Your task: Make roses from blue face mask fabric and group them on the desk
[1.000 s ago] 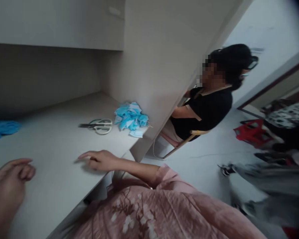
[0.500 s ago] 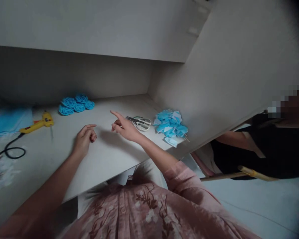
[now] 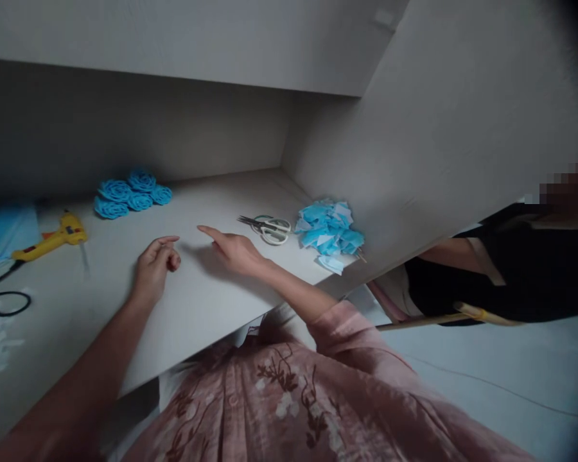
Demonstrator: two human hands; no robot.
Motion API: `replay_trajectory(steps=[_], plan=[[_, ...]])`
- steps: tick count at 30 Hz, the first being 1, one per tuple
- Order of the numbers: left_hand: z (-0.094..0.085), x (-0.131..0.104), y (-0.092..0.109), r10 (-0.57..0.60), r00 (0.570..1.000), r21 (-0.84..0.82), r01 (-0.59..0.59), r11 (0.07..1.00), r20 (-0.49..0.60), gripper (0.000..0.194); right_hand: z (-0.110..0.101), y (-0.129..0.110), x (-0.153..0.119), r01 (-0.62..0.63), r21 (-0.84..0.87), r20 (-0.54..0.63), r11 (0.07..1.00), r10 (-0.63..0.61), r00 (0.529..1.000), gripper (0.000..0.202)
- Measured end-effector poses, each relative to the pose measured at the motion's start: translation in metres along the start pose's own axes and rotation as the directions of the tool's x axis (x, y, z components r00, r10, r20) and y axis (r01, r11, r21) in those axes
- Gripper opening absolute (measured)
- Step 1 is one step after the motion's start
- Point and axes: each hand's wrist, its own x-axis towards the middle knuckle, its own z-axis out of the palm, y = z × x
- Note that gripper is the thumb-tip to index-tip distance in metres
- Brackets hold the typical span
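"Anything held?"
"Seemingly nothing: the left hand (image 3: 157, 264) curls loosely, the right hand (image 3: 235, 251) extends its index finger above the worktop (image 3: 192, 314)."
"The scissors (image 3: 264, 224) just beyond the right?"
"Stiff, probably light; grip the handle end."
"And the blue rosettes (image 3: 139, 200) farther back?"
"Likely soft, crushable; cup them from beneath."

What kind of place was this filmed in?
Probably a handicraft workspace, though whether at home or in a workshop I cannot tell. A pale, flat-topped desk holds a yellow, pistol-shaped glue gun, white-handled scissors with dark blades, and a cluster of blue, rose-shaped flowers.
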Motion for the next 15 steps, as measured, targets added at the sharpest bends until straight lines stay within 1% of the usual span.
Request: replay_trajectory(steps=[2, 3, 5, 7, 9, 11, 15], plan=[[0.001, -0.001, 0.0, -0.005, 1.0, 0.003, 0.005, 1.0, 0.0, 0.026, -0.015, 0.019, -0.014, -0.019, -0.092, -0.001, 0.996, 0.019, 1.0, 0.065], [0.001, -0.001, 0.0, -0.006, 1.0, 0.006, 0.006, 1.0, 0.002, 0.026, -0.024, 0.031, -0.02, -0.05, -0.148, -0.014, 0.988, 0.048, 0.999, 0.065], [0.001, -0.001, 0.0, -0.009, 1.0, 0.016, 0.009, 1.0, 0.004, 0.029, -0.039, 0.052, -0.028, -0.167, -0.281, -0.027, 0.945, 0.166, 0.986, 0.063], [0.001, 0.0, 0.0, -0.014, 1.0, 0.031, 0.014, 0.999, 0.011, 0.031, -0.052, 0.067, -0.032, -0.297, -0.373, -0.011, 0.879, 0.316, 0.949, 0.058], [0.0, 0.0, 0.0, -0.022, 1.0, 0.043, 0.022, 0.999, 0.013, 0.032, -0.06, 0.077, -0.033, -0.362, -0.414, 0.024, 0.835, 0.408, 0.913, 0.057], [0.0, 0.001, 0.0, -0.027, 1.0, 0.054, 0.026, 0.998, 0.011, 0.032, -0.063, 0.083, -0.031, -0.369, -0.42, 0.057, 0.829, 0.43, 0.901, 0.059], [-0.001, 0.001, 0.001, -0.019, 1.0, 0.072, 0.018, 0.997, 0.006, 0.03, -0.067, 0.098, -0.025, -0.343, -0.373, 0.09, 0.862, 0.402, 0.911, 0.065]])
